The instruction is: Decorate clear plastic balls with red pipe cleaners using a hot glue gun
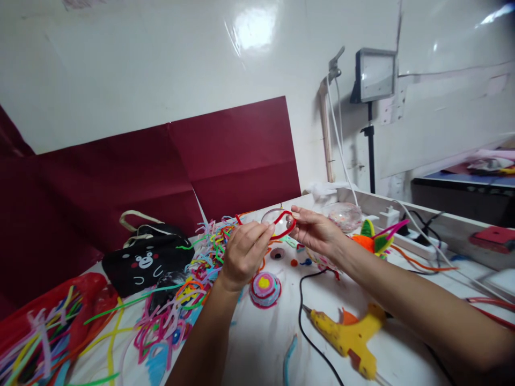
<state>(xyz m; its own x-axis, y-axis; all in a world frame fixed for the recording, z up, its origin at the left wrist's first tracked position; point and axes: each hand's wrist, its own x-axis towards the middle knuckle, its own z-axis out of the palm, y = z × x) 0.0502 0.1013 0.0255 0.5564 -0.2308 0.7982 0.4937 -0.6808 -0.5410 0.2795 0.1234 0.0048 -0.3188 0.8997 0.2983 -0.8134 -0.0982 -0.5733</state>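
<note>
A red pipe cleaner, bent into a loop, is held up between my two hands over the white table. My left hand pinches one side of it, fingers curled. On the loop's other side, my right hand grips it between thumb and fingertips. Behind the loop a clear round plastic piece shows in part; what supports it cannot be made out. Below my hands sits a round pink and blue coiled piece with a yellow centre and red rim.
A yellow glue gun with a black cord lies at the right front. Tangled colourful pipe cleaners, a black bag and a red bag are at left. A power strip stands at right.
</note>
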